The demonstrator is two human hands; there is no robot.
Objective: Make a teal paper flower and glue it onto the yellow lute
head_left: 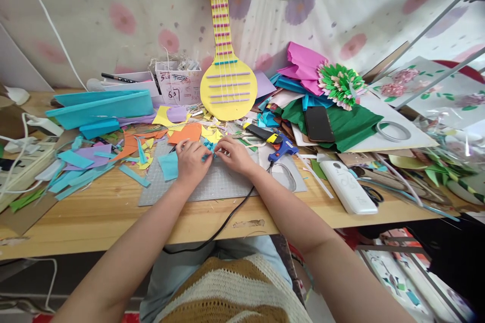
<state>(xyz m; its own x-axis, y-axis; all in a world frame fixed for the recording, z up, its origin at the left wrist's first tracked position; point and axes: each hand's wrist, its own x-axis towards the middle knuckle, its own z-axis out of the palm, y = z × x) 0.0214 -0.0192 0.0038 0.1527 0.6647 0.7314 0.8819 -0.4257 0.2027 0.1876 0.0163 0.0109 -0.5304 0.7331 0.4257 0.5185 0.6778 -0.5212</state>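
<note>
My left hand (194, 160) and my right hand (234, 155) meet over the grey cutting mat (223, 184), fingertips pinched close together. Between them is a small crinkled piece of blue paper (209, 146), gripped by both hands and partly covered by the fingers. A flat light-blue paper piece (167, 166) lies just left of my left hand. Beyond the hands are orange paper (186, 133) and yellow scraps. To the right of my right hand rest a blue glue gun (283, 148) and a yellow-and-black utility knife (261, 132).
A yellow paper lute (228, 92) stands upright against the curtain. Blue folded paper (102, 108) and strips crowd the left. A phone (319, 124), a white power bank (348, 186), scissors (373, 195) and a tape ring (393, 130) lie right. A black cable (231, 214) crosses the table's front edge.
</note>
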